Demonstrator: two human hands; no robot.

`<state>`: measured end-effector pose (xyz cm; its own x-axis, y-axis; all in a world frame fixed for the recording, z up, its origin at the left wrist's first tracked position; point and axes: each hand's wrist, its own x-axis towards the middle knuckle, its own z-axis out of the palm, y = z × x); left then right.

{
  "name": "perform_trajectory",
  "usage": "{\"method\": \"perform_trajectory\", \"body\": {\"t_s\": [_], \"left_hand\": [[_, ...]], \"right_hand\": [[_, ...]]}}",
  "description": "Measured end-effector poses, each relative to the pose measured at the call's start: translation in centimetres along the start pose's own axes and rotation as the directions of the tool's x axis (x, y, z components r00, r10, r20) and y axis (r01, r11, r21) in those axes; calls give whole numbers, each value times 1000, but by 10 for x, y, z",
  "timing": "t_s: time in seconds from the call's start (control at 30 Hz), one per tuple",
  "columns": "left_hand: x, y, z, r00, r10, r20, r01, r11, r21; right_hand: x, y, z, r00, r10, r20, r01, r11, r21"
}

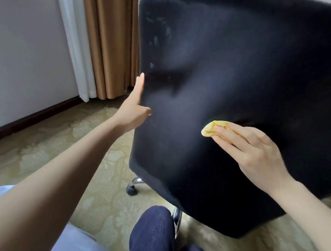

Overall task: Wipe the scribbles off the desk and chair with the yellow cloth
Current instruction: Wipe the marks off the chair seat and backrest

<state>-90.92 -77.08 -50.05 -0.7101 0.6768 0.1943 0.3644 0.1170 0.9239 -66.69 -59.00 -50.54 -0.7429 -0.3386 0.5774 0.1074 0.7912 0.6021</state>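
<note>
You look at a room corner with a grey wall [26,51], a white curtain [75,43], a tan curtain [109,41] beside it, and a patterned carpet [54,148] below.

Your left hand [132,110] is at the left edge of the black chair [241,62], on its backrest. The fingers [140,83] are straight and point upward; they grip nothing, and they seem only to steady the backrest.

Just above this hand, along the same left edge, there is a band of pale marks [155,40]. It runs from near your fingertip up toward the top corner. I judge these are the scribbles that are not yet wiped.

More to the right and lower, the yellow cloth [210,130] lies folded against the middle of the backrest. Your right hand [255,151] presses it flat, with the fingers straight on top of it and not curled around it. The free end of the cloth points to the left.

So from the cloth the marks lie up and to the left. The left hand is nearer to them, but the right hand has the cloth, so probably the right hand must travel diagonally up toward the left edge. The band is long in the up-down direction, so strokes along the edge may suit it.

The worktop is not in view.
</note>
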Motion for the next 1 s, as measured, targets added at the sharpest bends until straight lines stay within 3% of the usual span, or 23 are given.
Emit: {"method": "perform_trajectory", "body": {"t_s": [0.23,0.37,0.43,0.57,0.8,0.9,1.0], "left_hand": [[2,-18,9,995,93,38,-87,987,-137],[9,-26,4,993,74,-94,-81,994,-67],[18,-27,-1,991,-3,-135,-11,995,-100],[38,-19,-12,996,-70,48,78,975,-209],[45,-31,-25,997,-55,56,66,971,-229],[44,-39,-29,998,-20,65,35,969,-243],[40,-42,-25,997,17,79,8,953,-302]], "right_hand": [[52,3,2,984,24,-178,-26,1000,-10],[104,1,10,956,47,-290,-55,998,-20],[130,-2,16,944,56,-325,-67,998,-22],[176,-13,29,934,92,-344,-106,994,-22],[194,-44,78,973,47,-225,-80,987,-139],[153,-64,108,995,-97,-38,90,985,-147],[96,-85,128,931,-261,254,302,942,-142]]}}
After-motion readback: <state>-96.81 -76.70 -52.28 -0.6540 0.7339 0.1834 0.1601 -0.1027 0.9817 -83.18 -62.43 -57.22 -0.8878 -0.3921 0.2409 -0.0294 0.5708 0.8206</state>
